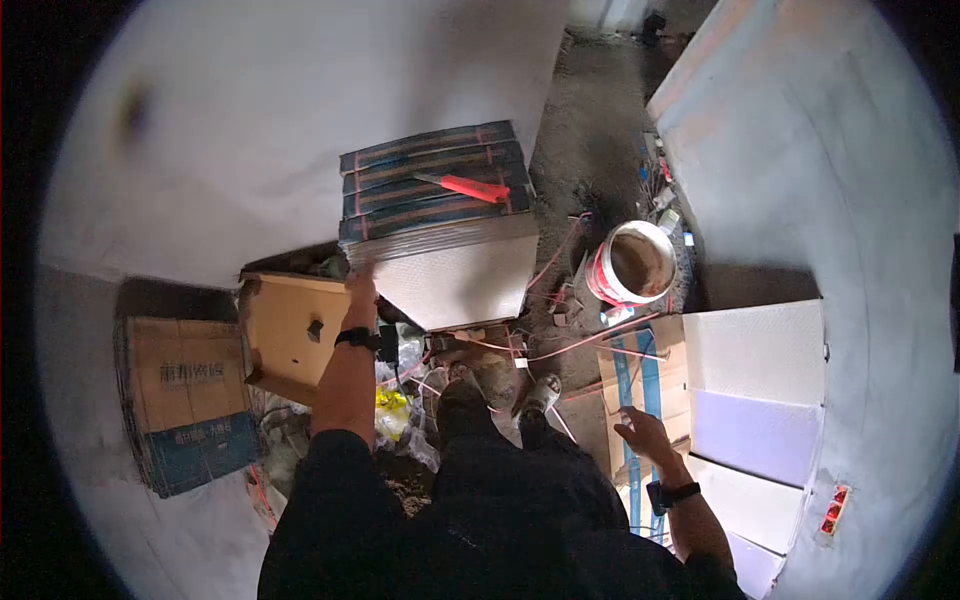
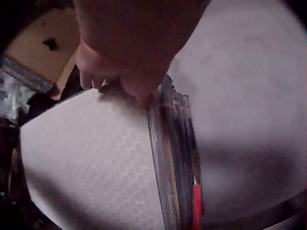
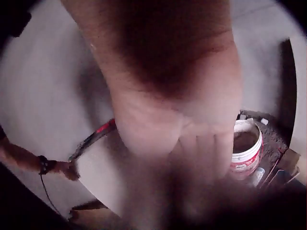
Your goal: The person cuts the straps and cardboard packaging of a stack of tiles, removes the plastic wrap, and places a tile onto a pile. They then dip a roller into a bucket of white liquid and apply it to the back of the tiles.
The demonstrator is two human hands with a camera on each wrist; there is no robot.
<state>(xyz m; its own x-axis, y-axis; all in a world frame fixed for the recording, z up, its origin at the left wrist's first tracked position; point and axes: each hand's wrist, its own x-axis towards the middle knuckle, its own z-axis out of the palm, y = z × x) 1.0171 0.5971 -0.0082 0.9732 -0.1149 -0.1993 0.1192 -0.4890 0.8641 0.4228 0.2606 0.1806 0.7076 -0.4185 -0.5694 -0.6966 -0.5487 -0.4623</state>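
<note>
My left hand [image 1: 362,295] grips the left edge of a white textured tile [image 1: 460,285], near its upper corner. In the left wrist view, the fingers bend over that edge of the tile [image 2: 96,158]. The tile leans, front of several, against dark cartons [image 1: 425,190] stacked on edge by the wall. A red-handled utility knife [image 1: 475,188] lies on top of the cartons. My right hand [image 1: 645,438] hangs empty over flattened cardboard, fingers loosely bent. In the right wrist view, the right palm [image 3: 177,112] shows and its fingertips are blurred.
A white and red bucket [image 1: 600,278] with brown residue stands right of the tile. More pale tiles [image 1: 755,350] lean along the right wall. An opened carton [image 1: 285,335] and a closed carton [image 1: 195,400] are at the left. Pink cords [image 1: 590,348] and plastic scraps litter the floor.
</note>
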